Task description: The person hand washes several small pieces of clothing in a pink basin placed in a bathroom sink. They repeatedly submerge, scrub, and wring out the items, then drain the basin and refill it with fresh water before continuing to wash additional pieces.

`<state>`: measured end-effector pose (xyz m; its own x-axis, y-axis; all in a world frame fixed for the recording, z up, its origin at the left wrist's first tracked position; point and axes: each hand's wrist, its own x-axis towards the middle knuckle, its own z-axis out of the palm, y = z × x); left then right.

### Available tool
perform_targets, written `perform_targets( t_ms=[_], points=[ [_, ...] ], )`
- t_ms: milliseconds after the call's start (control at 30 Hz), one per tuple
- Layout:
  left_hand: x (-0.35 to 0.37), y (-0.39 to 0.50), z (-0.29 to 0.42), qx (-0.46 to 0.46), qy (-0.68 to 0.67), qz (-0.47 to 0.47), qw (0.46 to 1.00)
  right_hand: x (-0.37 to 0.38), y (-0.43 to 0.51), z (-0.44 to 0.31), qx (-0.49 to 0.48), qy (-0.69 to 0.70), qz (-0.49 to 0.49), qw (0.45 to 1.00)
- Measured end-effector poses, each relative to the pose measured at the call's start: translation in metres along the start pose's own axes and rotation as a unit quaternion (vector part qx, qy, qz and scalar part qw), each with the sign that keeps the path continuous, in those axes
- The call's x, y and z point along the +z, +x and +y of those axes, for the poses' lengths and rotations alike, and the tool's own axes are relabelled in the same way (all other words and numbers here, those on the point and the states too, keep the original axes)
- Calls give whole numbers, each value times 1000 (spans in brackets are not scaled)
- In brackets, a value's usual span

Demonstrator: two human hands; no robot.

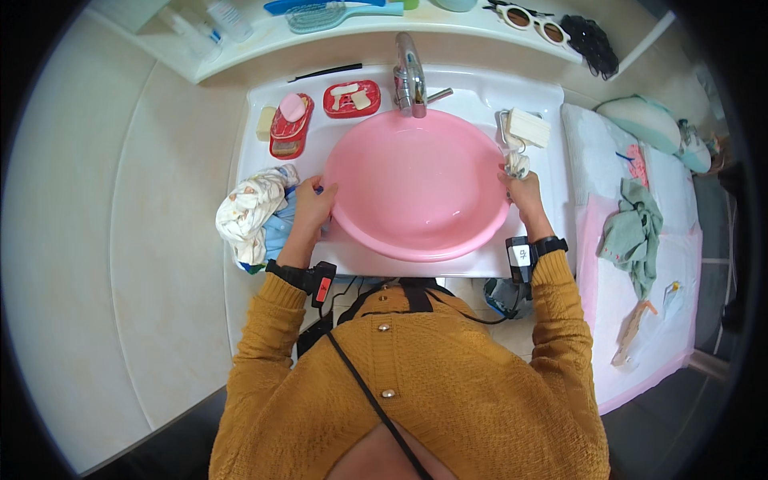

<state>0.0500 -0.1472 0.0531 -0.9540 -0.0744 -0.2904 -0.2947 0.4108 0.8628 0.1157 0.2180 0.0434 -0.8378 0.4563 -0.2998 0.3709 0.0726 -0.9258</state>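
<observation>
A round pink plastic basin (420,180) sits over the white washbasin (444,268), below the chrome faucet (410,75). Only its pink interior and a few glints show inside; whether it holds water is unclear. My left hand (313,207) grips the basin's left rim, thumb on top. Beside that hand lies a heap of clothes: a white printed cloth (249,210) and a light blue garment (281,228). On the opposite side, my right hand (523,191) grips the right rim. A small bunched whitish cloth (517,164) touches its fingers; I cannot tell if it is held.
Red soap dishes (352,99) (290,127) with soap stand at the back left. Folded white cloth or soap-like block (528,128) rests at back right. Overhead, a shelf (252,48) carries hairbrushes (318,17) and sunglasses (534,24). A green cloth (633,234) lies on the right-hand surface.
</observation>
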Motion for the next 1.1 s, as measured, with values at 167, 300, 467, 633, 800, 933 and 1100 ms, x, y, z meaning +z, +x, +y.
perform_targets(
  t_ms=[167,300,467,633,800,933,1100],
  points=[
    [7,2,-6,-107,-237,-135,956,3,15,10,7,-37,-16,999],
    [6,-3,-1,-62,-249,-129,958,8,12,12,-58,-55,37,996],
    [-9,-12,18,-41,-320,-146,935,-4,-4,-1,7,16,11,1000],
    [-23,-21,38,-64,-336,-135,930,-7,-16,-10,58,81,-22,995],
    [-30,-24,50,-66,-358,-129,922,-5,-24,-1,113,103,-51,987],
    [-30,-23,56,-110,-418,-103,896,-4,-25,8,160,127,-59,977],
    [-33,-22,63,-118,-484,-112,860,-9,-21,16,197,113,-94,969]
  ],
)
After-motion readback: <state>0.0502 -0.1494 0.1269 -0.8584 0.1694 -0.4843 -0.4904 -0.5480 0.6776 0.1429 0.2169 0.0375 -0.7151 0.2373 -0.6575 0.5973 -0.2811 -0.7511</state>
